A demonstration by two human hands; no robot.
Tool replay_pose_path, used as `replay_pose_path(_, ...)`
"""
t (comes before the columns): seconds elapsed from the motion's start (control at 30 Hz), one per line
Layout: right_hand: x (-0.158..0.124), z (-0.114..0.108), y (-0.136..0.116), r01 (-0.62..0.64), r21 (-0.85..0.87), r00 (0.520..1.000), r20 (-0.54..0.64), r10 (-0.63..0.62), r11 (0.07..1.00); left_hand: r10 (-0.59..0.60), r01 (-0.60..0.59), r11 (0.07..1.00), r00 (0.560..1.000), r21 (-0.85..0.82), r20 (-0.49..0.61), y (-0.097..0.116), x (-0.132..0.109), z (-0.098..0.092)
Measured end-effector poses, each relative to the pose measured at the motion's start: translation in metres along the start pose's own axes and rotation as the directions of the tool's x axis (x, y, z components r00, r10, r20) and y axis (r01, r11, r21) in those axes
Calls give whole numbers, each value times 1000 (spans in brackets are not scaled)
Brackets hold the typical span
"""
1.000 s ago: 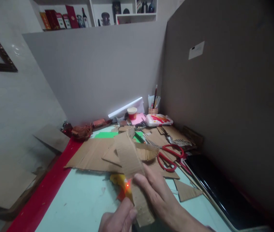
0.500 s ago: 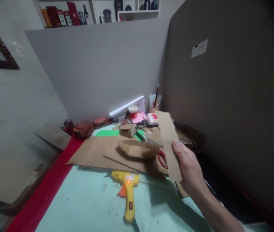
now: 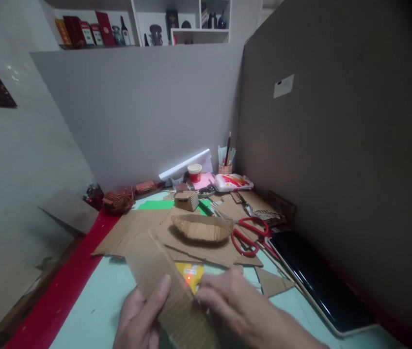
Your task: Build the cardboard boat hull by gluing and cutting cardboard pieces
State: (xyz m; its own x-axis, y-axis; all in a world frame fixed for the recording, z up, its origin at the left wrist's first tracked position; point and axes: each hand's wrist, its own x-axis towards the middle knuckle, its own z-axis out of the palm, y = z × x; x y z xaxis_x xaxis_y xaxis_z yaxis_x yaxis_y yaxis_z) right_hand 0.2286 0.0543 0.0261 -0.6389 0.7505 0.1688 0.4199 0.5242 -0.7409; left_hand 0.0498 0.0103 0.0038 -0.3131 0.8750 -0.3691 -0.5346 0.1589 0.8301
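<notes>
Both my hands grip a long strip of corrugated cardboard [image 3: 162,281] low in the view, over the pale green mat. My left hand [image 3: 140,312] grips it from the left with the thumb on top. On the strip's right side, my right hand [image 3: 235,305] has its fingers closed on the edge. A yellow glue gun [image 3: 190,275] with a lit red light lies partly hidden under the strip. Just beyond, a boat-shaped cardboard hull [image 3: 202,228] rests on flat cardboard sheets [image 3: 136,230].
Red scissors [image 3: 251,235] lie right of the hull, and a black tablet [image 3: 318,281] sits further right. A small cardboard box [image 3: 187,199], a paper cup [image 3: 195,172], a pen holder [image 3: 225,167] and a white packet [image 3: 233,182] stand at the back. Tall grey partitions enclose the desk.
The strip was held up at the right by my right hand alone; now it is low at the centre, over the glue gun, with my left hand back on it.
</notes>
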Motion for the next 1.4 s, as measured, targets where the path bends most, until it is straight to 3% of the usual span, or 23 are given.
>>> replay_pose_path(0.13, 8, -36, 24, -84, -231, 966, -256, 23, 969, -9, 12, 998, 998, -60, 55, 6, 2, 10)
replay_pose_path(0.33, 33, -63, 67, -270, -527, 929, -363, 74, 806, 2, 10, 997, 985, -70, 172, 0, 8, 11)
replay_pose_path(0.5, 37, -66, 100, -360, -700, 923, -362, 128, 617, 26, -23, 999, 991, -23, 132, 1, 11, 7)
replay_pose_path(0.73, 20, -49, 127, -289, -830, 952, -302, 51, 477, 15, 2, 996, 983, -91, 183, 0, 10, 5)
replay_pose_path(0.93, 22, -43, 133, -278, -874, 957, -287, 38, 399, 22, 2, 992, 982, -127, 188, -3, 7, 1)
replay_pose_path(1.13, 28, -45, 122, -290, -888, 955, -294, 45, 357, -7, 38, 976, 990, -214, 141, 0, 6, 4)
replay_pose_path(1.3, 12, -62, 108, -392, -837, 912, -407, 45, 381, -41, 47, 968, 999, -245, 32, 6, 7, 4)
replay_pose_path(1.4, -6, -76, 96, -431, -769, 883, -466, 48, 472, -12, 26, 967, 998, -252, 56, 8, 5, 4)
